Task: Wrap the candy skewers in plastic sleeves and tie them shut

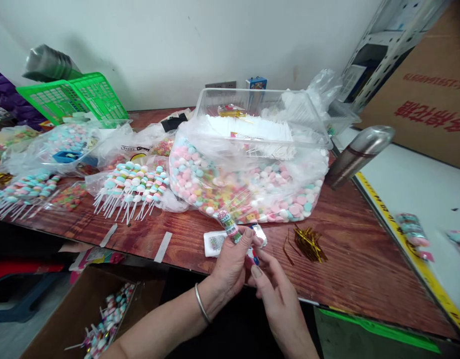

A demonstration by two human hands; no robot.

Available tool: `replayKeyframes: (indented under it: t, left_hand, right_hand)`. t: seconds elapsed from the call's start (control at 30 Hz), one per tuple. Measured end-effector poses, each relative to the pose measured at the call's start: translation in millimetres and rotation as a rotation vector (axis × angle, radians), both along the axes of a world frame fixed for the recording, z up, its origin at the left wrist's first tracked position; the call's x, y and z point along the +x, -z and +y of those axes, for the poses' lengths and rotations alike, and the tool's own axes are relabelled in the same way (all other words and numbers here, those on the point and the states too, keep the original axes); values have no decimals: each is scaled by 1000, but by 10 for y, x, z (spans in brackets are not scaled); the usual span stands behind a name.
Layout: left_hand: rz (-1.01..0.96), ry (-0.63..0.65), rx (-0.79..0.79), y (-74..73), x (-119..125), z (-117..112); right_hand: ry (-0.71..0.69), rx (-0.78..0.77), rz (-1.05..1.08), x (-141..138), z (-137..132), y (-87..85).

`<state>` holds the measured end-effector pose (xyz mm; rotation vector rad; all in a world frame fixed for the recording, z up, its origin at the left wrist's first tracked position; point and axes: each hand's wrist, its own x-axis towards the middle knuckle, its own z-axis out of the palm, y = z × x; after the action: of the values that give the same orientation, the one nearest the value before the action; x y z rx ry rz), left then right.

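My left hand, with a silver bangle on its wrist, is closed around a wrapped marshmallow stick, its printed film and label pointing up and away from me. My right hand meets it just below, thumb and fingers curled together. A bit of blue and red shows between the hands, but what the right fingers pinch is hidden. Behind the left hand lies a stack of white printed wrappers. Gold twist ties are bunched on the table to the right of my hands.
A big bag of marshmallows and a clear bin of white sticks stand ahead. Marshmallow skewers lie left, near a green basket. A steel flask leans right. A cardboard box with finished sticks sits below left.
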<state>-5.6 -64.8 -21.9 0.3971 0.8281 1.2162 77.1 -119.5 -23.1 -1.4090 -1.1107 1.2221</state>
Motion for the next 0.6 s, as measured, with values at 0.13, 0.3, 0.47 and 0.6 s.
replayKeyframes:
  t: [0.13, 0.3, 0.47, 0.6]
  left_hand:
    - [7, 40, 32, -33, -8, -30]
    - [-28, 351, 79, -99, -113, -93]
    - [-35, 457, 49, -48, -263, -101]
    - [-36, 576, 39, -3, -317, -91]
  right_hand:
    - [51, -27, 85, -19, 37, 118]
    - [140, -159, 456, -14, 81, 160]
    - [39, -343, 732, 119, 91, -12]
    - [-79, -454, 884, 209, 80, -64]
